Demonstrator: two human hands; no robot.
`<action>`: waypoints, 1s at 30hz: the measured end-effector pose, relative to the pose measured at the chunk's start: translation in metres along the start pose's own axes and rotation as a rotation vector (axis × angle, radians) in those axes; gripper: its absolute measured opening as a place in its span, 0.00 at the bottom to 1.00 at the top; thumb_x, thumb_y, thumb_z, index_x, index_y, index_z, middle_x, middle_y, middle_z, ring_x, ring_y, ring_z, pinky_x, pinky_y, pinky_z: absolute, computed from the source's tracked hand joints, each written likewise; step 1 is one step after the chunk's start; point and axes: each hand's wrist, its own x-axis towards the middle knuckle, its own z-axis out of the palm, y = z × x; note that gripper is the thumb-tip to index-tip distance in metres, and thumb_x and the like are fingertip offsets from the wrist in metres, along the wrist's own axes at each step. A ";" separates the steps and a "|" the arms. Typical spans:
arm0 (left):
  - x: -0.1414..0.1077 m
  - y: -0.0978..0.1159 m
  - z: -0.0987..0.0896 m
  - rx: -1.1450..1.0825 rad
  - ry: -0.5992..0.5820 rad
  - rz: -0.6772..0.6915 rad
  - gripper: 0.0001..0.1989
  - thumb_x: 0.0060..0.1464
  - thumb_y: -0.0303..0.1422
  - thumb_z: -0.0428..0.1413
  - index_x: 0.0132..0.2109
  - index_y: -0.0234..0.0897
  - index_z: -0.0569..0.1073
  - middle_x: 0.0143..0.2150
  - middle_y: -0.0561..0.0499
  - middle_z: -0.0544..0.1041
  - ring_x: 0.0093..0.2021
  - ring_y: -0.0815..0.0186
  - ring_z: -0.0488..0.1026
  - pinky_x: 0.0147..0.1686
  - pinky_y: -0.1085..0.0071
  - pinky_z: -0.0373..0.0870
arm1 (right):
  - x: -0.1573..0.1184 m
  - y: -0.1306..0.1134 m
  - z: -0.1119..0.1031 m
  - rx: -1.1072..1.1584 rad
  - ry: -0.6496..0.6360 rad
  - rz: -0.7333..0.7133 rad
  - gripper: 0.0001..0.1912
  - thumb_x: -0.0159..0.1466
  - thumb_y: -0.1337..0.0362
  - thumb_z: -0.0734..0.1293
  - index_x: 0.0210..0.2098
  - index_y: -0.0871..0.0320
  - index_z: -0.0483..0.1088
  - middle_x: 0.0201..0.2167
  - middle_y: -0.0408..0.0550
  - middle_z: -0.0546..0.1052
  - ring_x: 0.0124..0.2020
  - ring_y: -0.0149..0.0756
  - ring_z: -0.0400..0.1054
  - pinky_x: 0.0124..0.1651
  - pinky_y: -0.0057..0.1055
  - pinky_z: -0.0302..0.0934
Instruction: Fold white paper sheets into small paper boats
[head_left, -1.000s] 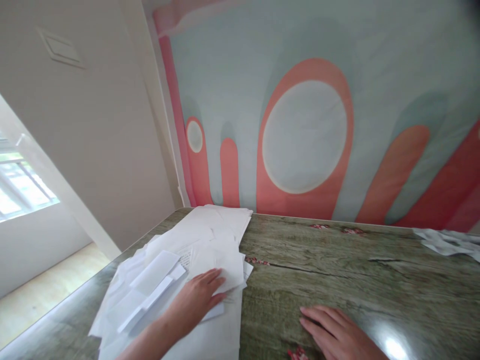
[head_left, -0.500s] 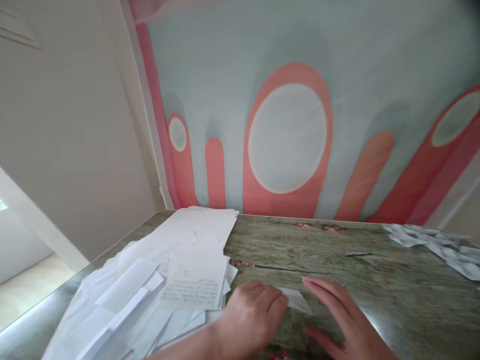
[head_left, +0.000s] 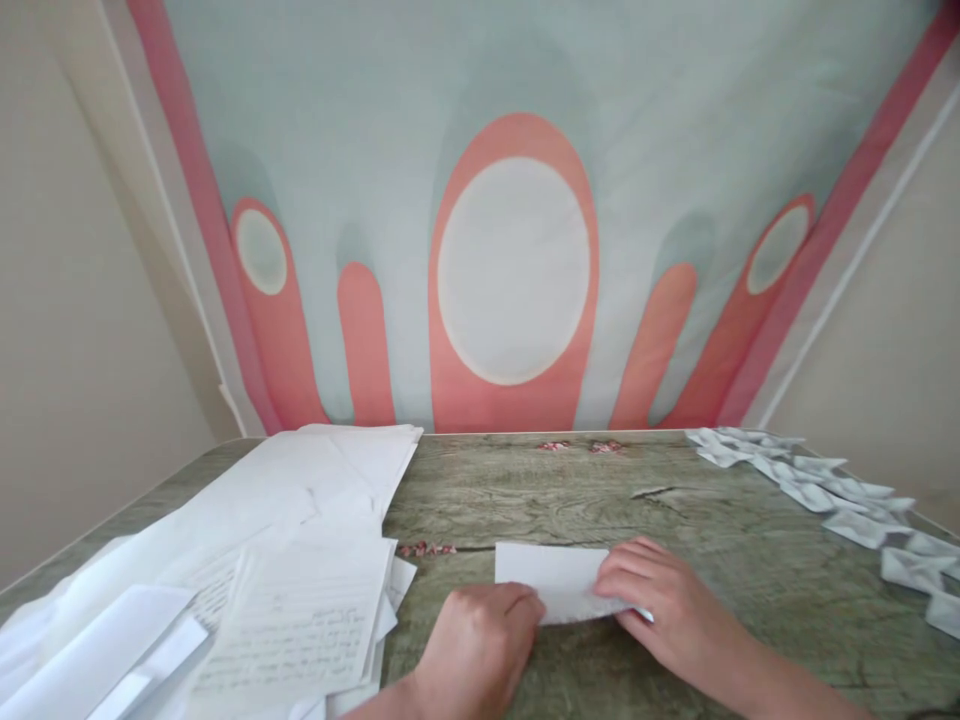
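A small white sheet of paper (head_left: 551,580) lies on the wood-patterned table top between my two hands. My left hand (head_left: 484,635) is closed on the paper's lower left edge, its fingers curled with the thumb hidden. The right end of the sheet is pinched by my right hand (head_left: 660,600), fingers on top and thumb underneath. Near that thumb the paper's edge curls up slightly. To the left of my left hand is a pile of papers, with a handwritten sheet (head_left: 300,620) on top.
Large white sheets (head_left: 300,480) spread over the table's left side, with folded white strips (head_left: 112,650) in front of them. Along the right edge runs a row of small folded paper pieces (head_left: 847,490). A wall with a coral and grey-green pattern (head_left: 514,400) rises behind the table (head_left: 525,490).
My right hand was open beside the paper and now grips its right end. More of the sheet shows between my hands. The view has turned right, revealing more folded pieces.
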 end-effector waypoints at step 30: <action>0.012 -0.007 -0.006 -0.336 0.154 -0.193 0.11 0.58 0.27 0.46 0.43 0.38 0.72 0.45 0.49 0.74 0.45 0.66 0.70 0.46 0.70 0.67 | 0.002 0.002 0.005 0.230 -0.133 0.251 0.11 0.64 0.66 0.57 0.27 0.57 0.65 0.33 0.45 0.70 0.32 0.31 0.66 0.36 0.28 0.59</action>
